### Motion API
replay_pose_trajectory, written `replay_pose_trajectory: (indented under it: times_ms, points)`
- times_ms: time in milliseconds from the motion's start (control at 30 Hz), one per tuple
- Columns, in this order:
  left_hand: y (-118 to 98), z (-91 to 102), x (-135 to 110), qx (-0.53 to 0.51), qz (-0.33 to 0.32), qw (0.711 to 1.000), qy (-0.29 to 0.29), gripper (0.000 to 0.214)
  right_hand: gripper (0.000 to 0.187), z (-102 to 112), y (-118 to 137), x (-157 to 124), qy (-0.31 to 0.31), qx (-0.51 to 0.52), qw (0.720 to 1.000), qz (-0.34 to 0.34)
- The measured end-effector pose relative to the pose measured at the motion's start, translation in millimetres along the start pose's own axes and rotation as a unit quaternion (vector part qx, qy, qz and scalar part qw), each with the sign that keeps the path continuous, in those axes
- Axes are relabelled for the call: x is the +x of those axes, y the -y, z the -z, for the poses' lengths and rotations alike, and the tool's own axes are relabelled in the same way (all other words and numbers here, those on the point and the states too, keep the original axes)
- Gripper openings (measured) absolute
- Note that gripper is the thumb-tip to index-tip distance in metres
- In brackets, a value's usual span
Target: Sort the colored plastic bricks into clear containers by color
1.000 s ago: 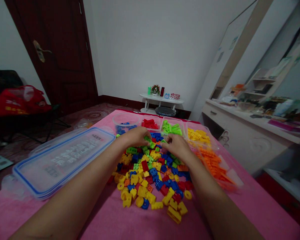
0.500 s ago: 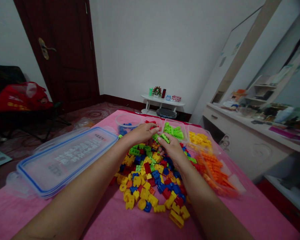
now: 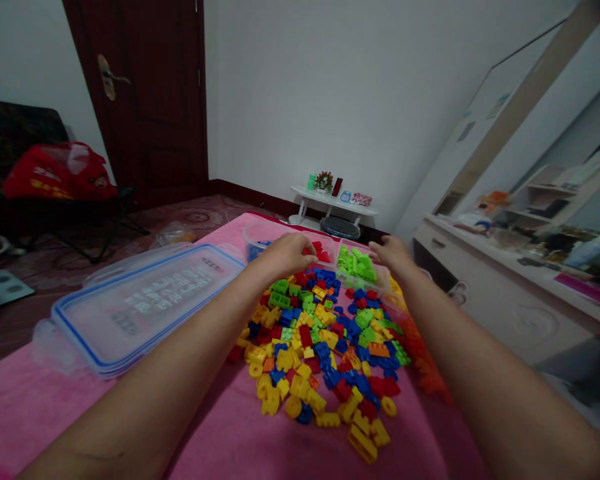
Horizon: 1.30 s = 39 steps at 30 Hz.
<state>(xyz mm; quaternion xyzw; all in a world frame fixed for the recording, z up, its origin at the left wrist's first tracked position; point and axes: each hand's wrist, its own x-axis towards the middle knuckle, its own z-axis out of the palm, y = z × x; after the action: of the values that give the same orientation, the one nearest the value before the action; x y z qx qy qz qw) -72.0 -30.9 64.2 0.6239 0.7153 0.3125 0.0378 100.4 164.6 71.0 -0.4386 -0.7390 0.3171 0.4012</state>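
My left hand hovers at the near edge of the clear box of red bricks. Its thumb and forefinger are apart, and its other fingers are partly hidden. At the right side of the box of light green bricks is my right hand, fingers apart, with nothing visible in them. Below and between my forearms spreads a loose pile of mixed toy building bricks in yellow, blue, red and green.
A blue-rimmed clear lid lies on the pink cloth at left. A round tub with blue bricks stands at the back. Orange bricks sit at right, partly behind my right forearm. Beyond is a low white table.
My hands have parted from over the pile: the left moved slightly, the right went right and away to the boxes. The green brick at my right fingers no longer shows there. The view has shifted.
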Motion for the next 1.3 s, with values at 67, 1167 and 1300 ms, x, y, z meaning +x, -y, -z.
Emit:
replay_pose_trajectory:
  times_ms: [67,1167,1300]
  points:
    - [5,1.7,-2,0.041,0.017,0.999,0.025,0.018,0.048,-10,-5,-15,0.01,-0.002,1.0,0.003]
    - [-2,15.3,-13,0.241,0.047,0.947,0.208,0.034,0.027,-63,7,-140,0.23,-0.187,0.922,0.25]
    - [3,13.9,-6,0.108,-0.003,0.988,0.112,0.031,0.013,-60,7,-135,0.208,-0.071,0.956,0.193]
